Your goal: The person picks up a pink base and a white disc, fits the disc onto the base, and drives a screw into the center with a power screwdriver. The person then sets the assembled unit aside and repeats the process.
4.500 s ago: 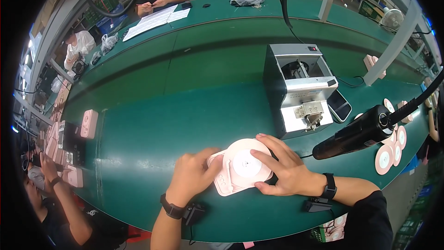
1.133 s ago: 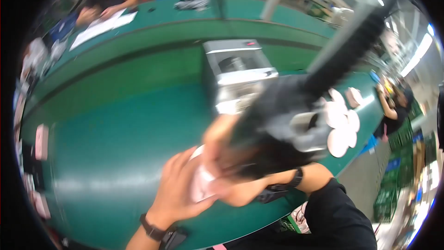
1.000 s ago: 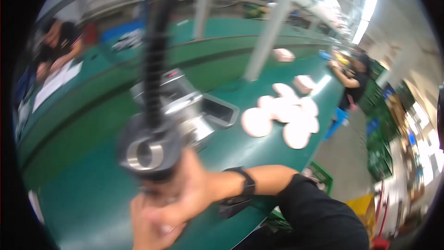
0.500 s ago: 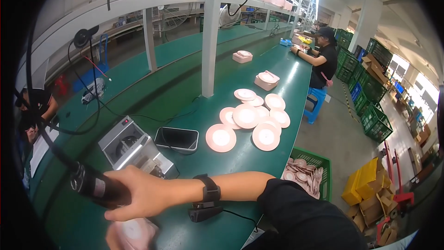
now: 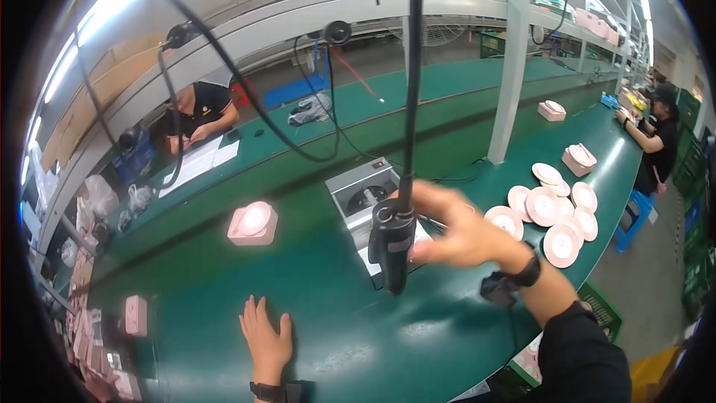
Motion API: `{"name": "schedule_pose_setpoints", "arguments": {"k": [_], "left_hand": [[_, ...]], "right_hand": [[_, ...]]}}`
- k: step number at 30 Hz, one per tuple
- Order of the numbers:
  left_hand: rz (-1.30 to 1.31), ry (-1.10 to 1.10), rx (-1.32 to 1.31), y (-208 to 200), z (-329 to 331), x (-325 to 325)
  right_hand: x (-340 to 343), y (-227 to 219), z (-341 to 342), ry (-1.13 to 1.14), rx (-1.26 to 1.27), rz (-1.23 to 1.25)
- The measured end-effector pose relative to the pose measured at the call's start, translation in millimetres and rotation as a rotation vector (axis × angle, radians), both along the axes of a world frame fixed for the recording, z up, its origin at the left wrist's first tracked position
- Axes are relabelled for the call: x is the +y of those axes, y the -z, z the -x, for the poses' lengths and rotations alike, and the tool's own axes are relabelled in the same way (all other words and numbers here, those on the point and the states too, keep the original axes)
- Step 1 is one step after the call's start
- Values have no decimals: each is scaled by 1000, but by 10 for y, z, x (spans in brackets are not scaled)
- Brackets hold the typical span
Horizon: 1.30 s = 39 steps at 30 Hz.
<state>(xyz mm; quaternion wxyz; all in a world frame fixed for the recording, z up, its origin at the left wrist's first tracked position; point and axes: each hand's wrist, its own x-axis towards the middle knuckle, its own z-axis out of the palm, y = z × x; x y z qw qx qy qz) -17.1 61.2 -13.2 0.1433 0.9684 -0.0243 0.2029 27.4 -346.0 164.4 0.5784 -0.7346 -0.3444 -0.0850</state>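
Note:
A black electric screwdriver (image 5: 393, 248) hangs upright from its dark cable over the green workbench (image 5: 321, 283). Beside it is my right hand (image 5: 470, 231), thumb and fingers spread apart, its fingertips close to the tool's upper end and no grip visible. My left hand (image 5: 267, 336) lies with fingers stretched out on or just above the bench, holding nothing. Beyond it sits a pink box-shaped housing (image 5: 253, 225) with a round, paler top. Behind the screwdriver stands a grey metal machine (image 5: 365, 190), partly covered by the tool and my right hand.
Several pink discs (image 5: 561, 245) lie spread at the right, near two more pink housings (image 5: 579, 159). A green crate (image 5: 600, 312) stands below the bench edge. More pink parts (image 5: 136, 316) are at the far left. A grey post (image 5: 511, 67) rises from the bench. Two people work nearby.
My view has swung left. My right hand has gone from gripping the screwdriver to spread fingers. The pink housing formerly beneath it stands farther back, and my left hand is off it.

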Motion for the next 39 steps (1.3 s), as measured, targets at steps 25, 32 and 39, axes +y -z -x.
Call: {"name": "schedule_pose_setpoints", "arguments": {"k": [25,32,39], "left_hand": [[-109,342,-275,125,-333,239],[-233,132,-181,209,-177,278],[0,-83,-41,-37,-38,-17]], "right_hand": [[-4894,1074,-920,1932,908,504],[-5350,1050,-653,1854,749,325],[-5429,1444,-610,1822,614,566]]}}
